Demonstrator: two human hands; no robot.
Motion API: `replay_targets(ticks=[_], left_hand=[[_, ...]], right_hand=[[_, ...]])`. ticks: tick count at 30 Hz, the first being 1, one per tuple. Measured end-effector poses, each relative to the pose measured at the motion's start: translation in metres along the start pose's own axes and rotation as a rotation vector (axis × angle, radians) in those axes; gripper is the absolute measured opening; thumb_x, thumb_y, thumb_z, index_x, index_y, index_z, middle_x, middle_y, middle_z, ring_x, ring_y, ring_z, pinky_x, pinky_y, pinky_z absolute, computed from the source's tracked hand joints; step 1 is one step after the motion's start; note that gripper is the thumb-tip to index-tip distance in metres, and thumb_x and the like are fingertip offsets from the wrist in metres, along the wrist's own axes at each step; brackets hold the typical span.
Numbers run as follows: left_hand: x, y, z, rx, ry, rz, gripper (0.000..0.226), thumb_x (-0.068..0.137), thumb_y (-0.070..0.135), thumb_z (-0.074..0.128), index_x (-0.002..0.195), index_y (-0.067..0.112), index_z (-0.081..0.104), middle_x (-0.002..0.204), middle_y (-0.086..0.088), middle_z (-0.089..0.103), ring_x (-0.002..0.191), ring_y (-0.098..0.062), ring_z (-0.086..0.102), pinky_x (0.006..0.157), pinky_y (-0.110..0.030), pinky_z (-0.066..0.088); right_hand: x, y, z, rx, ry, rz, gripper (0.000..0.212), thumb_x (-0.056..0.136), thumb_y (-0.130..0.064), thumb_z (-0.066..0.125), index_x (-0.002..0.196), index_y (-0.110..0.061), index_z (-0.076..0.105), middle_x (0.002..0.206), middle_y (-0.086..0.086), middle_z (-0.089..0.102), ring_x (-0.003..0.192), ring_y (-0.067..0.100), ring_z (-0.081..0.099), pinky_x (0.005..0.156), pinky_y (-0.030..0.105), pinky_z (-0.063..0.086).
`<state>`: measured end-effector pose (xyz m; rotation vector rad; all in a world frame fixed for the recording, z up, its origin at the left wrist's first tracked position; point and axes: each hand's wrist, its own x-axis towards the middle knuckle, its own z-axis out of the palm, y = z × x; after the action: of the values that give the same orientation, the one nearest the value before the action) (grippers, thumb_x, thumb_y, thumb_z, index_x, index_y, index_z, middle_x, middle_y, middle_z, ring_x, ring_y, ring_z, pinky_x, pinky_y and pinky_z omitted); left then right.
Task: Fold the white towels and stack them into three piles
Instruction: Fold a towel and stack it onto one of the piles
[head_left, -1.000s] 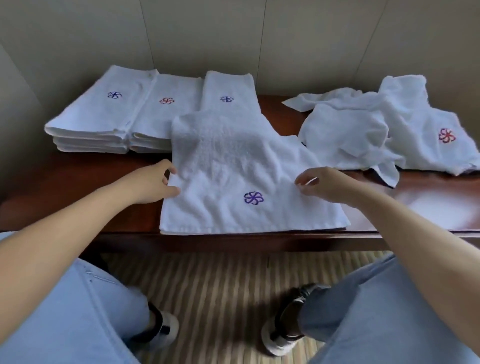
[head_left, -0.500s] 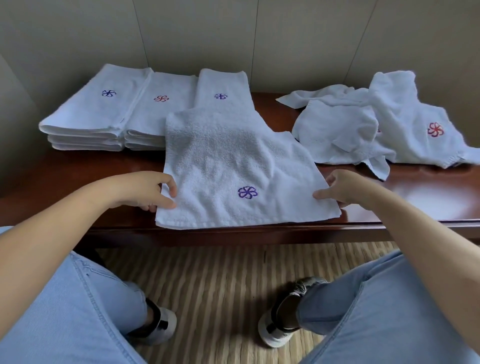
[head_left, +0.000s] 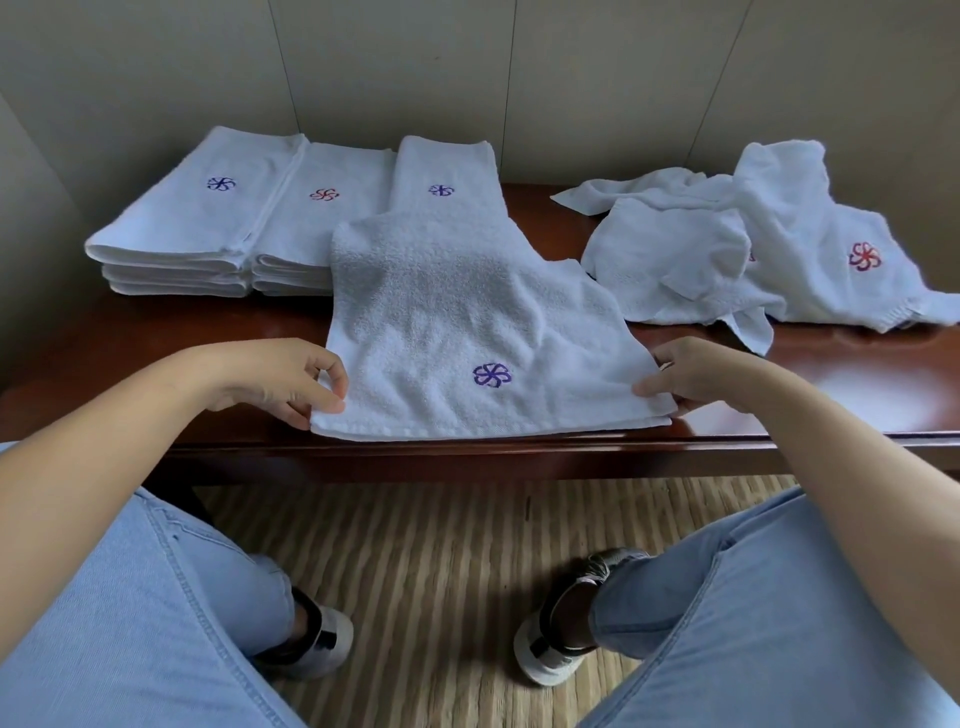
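A dark, glossy wooden table (head_left: 857, 384) is running across the view, backing onto a pale panelled wall (head_left: 597, 78), with striped matting flooring (head_left: 441, 561) showing beneath its front edge. The left hand (head_left: 280, 376) is pinching the near left corner of a folded white towel (head_left: 457, 332) with a purple flower mark, and the right hand (head_left: 696, 371) is pinching its near right corner; the towel is lying flat at the table's front edge, its far end overlapping the third stack. Three piles of folded towels (head_left: 218, 218) are sitting side by side at the back left. A heap of unfolded towels (head_left: 753, 244) is lying crumpled at the back right, apart from the held one. The person's knees in light blue jeans (head_left: 156, 623) are framing the bottom of the view.
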<state>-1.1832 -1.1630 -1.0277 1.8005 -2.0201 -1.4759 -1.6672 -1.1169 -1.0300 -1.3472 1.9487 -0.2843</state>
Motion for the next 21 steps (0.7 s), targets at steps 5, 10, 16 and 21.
replay_targets(ticks=[5,10,16,21], left_hand=[[-0.004,0.005,0.003,-0.044,-0.051,-0.013,0.008,0.087,0.012,0.078,0.092,0.017,0.075,0.063,0.004,0.043,0.059,-0.009,0.046,0.076,-0.029,0.061],[-0.006,0.008,0.005,-0.084,-0.132,-0.017,0.012,0.085,0.015,0.081,0.096,0.016,0.077,0.068,0.003,0.055,0.071,-0.014,0.065,0.082,-0.029,0.060],[-0.004,0.005,0.005,-0.119,-0.198,-0.048,0.022,0.086,0.020,0.082,0.104,0.013,0.074,0.092,-0.008,0.070,0.098,-0.028,0.075,0.079,-0.026,0.060],[-0.008,0.006,-0.005,-0.112,-0.262,-0.061,0.036,0.090,0.028,0.078,0.117,0.009,0.064,0.109,-0.017,0.076,0.106,-0.028,0.073,0.084,-0.026,0.059]], right_hand=[[-0.007,0.001,-0.002,0.029,-0.061,0.049,0.013,0.089,-0.023,0.078,0.101,-0.018,0.076,0.094,0.003,0.076,0.082,0.017,0.069,0.063,0.025,0.058],[-0.013,-0.007,-0.001,0.196,-0.149,0.109,0.023,0.091,-0.017,0.077,0.113,-0.015,0.073,0.112,0.007,0.074,0.093,0.021,0.068,0.068,0.027,0.060],[-0.016,-0.008,-0.013,0.395,-0.272,0.146,0.031,0.096,-0.024,0.071,0.120,-0.003,0.069,0.098,0.010,0.076,0.072,0.015,0.069,0.063,0.024,0.057],[-0.018,0.002,-0.027,0.584,-0.389,0.134,0.030,0.100,-0.014,0.064,0.122,0.006,0.067,0.103,0.018,0.073,0.078,0.019,0.072,0.069,0.028,0.061]])
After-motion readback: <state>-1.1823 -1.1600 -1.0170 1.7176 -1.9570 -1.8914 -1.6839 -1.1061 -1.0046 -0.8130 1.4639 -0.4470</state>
